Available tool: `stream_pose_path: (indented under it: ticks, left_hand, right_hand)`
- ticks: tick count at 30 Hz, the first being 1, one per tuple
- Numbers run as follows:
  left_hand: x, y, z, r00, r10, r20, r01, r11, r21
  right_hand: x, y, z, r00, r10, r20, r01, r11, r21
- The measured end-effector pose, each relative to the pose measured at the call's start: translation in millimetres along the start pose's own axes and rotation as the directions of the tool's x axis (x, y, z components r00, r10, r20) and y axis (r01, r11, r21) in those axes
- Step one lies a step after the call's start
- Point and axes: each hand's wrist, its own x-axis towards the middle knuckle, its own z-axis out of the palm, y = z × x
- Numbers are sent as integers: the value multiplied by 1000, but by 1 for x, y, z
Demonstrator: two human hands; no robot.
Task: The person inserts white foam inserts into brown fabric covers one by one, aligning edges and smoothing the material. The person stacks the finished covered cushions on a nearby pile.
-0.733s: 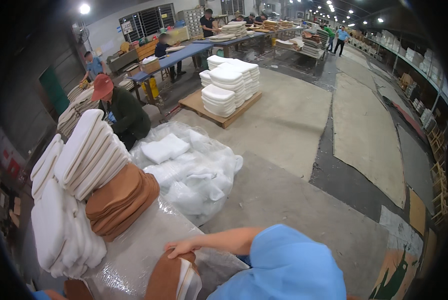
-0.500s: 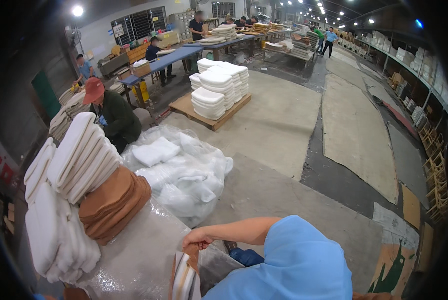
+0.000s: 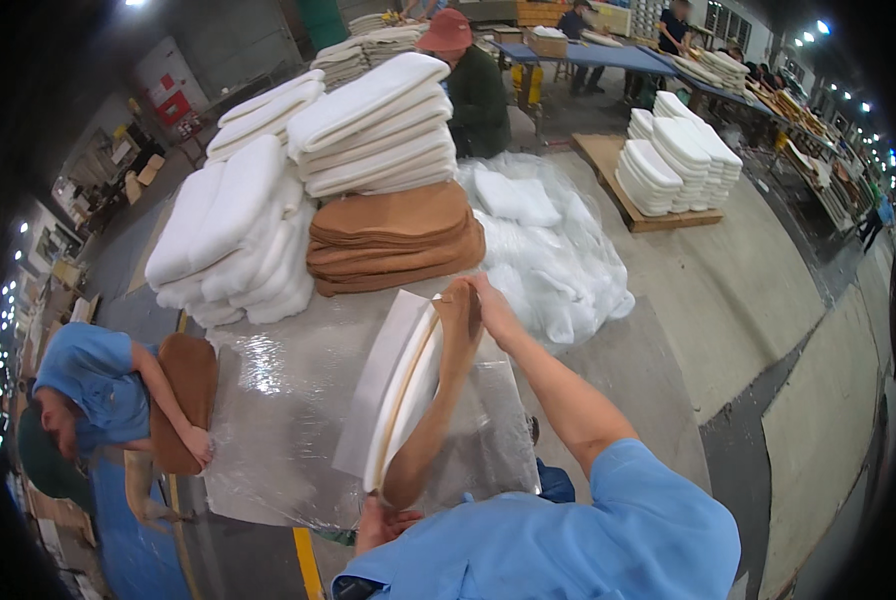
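A partly covered seat cushion (image 3: 408, 390) stands on edge across the plastic-covered table in front of me, its white padding layers showing inside an opened brown cover (image 3: 456, 350). My right hand (image 3: 478, 295) is closed on the far end of the brown cover. At the near end, my left hand (image 3: 386, 522) grips the cushion low down, close to my blue shirt; some of its fingers are hidden. A thin white sheet (image 3: 380, 370) lies against the cushion's left side. Behind it sits a stack of brown covers (image 3: 398, 235).
White pads (image 3: 373, 125) rest on the brown stack, beside more white padding (image 3: 218, 225). A co-worker at left holds a brown cushion (image 3: 183, 400). Beyond the table (image 3: 268, 450) lies a clear plastic bag of white padding (image 3: 548, 260). A pallet (image 3: 608, 180) carries white pads.
My view has swung left, bringing the whole tabletop and the co-worker at left into sight. My left hand now shows at the cushion's near end; the right still holds the far end.
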Motion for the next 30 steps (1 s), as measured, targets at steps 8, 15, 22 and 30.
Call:
stream_pose_path:
  ticks: [8,15,22,30]
  left_hand:
    - [33,-3,38,891,118,439,-361,770,525]
    - [77,15,60,884,112,454,-218,957,188]
    - [167,113,203,792,397,463,-542,806,236]
    - [244,182,304,596,616,515,-774,272,572]
  right_hand:
    - [12,16,-46,986,169,-2,-169,985,-20]
    - [-18,-6,-50,978,168,120,-166,986,-26]
    - [-39,-8,-29,986,39,165,28,923,-384]
    - [-18,-20,-42,996,15,-87,-63,812,-581]
